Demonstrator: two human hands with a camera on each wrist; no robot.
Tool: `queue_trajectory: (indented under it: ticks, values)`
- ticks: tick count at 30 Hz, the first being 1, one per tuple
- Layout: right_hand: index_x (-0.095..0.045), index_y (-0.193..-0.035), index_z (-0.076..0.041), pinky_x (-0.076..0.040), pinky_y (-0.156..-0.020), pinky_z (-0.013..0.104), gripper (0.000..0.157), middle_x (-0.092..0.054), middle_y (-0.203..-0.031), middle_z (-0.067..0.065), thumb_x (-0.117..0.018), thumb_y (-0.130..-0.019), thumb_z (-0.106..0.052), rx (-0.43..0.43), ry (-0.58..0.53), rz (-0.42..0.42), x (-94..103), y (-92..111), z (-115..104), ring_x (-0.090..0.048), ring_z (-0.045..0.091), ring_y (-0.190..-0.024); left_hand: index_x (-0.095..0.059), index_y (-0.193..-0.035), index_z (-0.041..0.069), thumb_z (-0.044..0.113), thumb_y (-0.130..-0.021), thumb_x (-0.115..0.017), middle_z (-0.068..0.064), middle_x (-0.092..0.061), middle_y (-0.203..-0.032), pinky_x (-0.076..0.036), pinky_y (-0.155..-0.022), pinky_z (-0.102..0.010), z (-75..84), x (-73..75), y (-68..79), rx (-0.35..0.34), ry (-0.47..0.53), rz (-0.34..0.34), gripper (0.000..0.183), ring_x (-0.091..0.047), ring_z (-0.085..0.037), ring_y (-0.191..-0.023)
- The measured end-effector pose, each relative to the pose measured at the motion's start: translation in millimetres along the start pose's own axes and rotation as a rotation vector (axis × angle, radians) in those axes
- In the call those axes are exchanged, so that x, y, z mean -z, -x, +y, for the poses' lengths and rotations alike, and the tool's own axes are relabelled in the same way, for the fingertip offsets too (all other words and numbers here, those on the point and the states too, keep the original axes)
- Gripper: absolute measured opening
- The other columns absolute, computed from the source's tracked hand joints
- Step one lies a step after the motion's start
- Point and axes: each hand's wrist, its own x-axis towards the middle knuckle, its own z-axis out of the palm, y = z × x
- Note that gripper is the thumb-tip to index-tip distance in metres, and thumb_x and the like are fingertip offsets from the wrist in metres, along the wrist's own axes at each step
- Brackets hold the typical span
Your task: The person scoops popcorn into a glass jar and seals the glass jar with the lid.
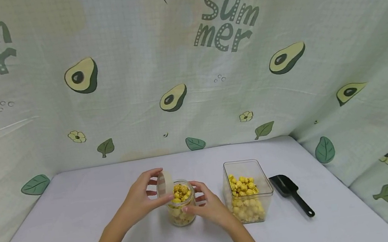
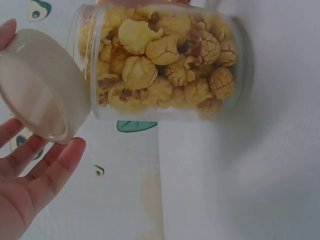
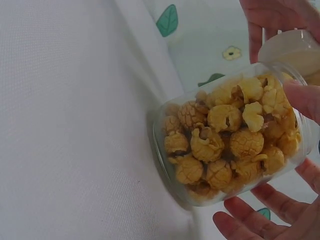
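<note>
A clear jar filled with yellow popcorn stands upright on the table, its mouth uncovered. My left hand holds a pale translucent lid by its rim, tilted on edge at the left side of the jar's mouth. In the left wrist view the lid leans against or very near the jar's rim. My right hand grips the jar from the right, thumb in front and fingers behind. The popcorn fills most of the jar in the right wrist view.
To the right of the jar stands a clear square container partly filled with popcorn. Beside it a black scoop lies on the white table. A curtain printed with avocados hangs behind and along the sides.
</note>
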Motion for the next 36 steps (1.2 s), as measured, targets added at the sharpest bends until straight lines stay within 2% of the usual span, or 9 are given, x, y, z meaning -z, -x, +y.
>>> queue_trajectory:
  ticks: [8, 16, 24, 36]
  values:
    - [-0.035, -0.14, -0.025, -0.049, -0.082, 0.038, 0.072, -0.046, -0.13, 0.011, -0.073, -0.079, -0.033, 0.007, -0.007, -0.01, 0.3, -1, 1, -0.05, 0.025, -0.108, -0.05, -0.13, 0.007, 0.041, -0.071, -0.079, -0.008, -0.054, -0.119, -0.053, -0.074, -0.029, 7.6, -8.7, -8.5, -0.041, -0.074, -0.02, 0.074, -0.055, -0.019, -0.098]
    - [-0.035, -0.14, -0.021, -0.05, -0.081, 0.036, 0.073, -0.045, -0.13, 0.011, -0.072, -0.079, -0.033, 0.002, -0.01, -0.014, 0.9, -2, 2, -0.048, 0.026, -0.109, -0.054, -0.128, 0.013, 0.048, -0.068, -0.078, -0.009, -0.053, -0.117, -0.053, -0.079, -0.043, 16.2, -19.2, -14.8, 0.01, -0.178, -0.072, 0.073, -0.048, -0.027, -0.104]
    - [-0.035, -0.14, -0.02, -0.049, -0.083, 0.037, 0.072, -0.045, -0.131, 0.011, -0.073, -0.079, -0.03, 0.012, -0.014, -0.014, 1.9, -2, 2, -0.048, 0.026, -0.109, -0.057, -0.126, 0.01, 0.046, -0.069, -0.078, -0.011, -0.054, -0.116, -0.052, -0.074, -0.04, 22.8, -24.3, -18.9, -0.014, -0.297, -0.093, 0.07, -0.046, -0.026, -0.102]
    - [-0.036, -0.14, -0.02, -0.049, -0.084, 0.037, 0.071, -0.046, -0.13, 0.011, -0.072, -0.08, -0.029, 0.017, 0.001, -0.014, 2.1, -3, 4, -0.049, 0.025, -0.108, -0.06, -0.121, 0.012, 0.044, -0.069, -0.079, -0.009, -0.054, -0.113, -0.054, -0.071, -0.037, 28.3, -29.5, -20.7, -0.036, -0.38, -0.097, 0.064, -0.046, -0.026, -0.101]
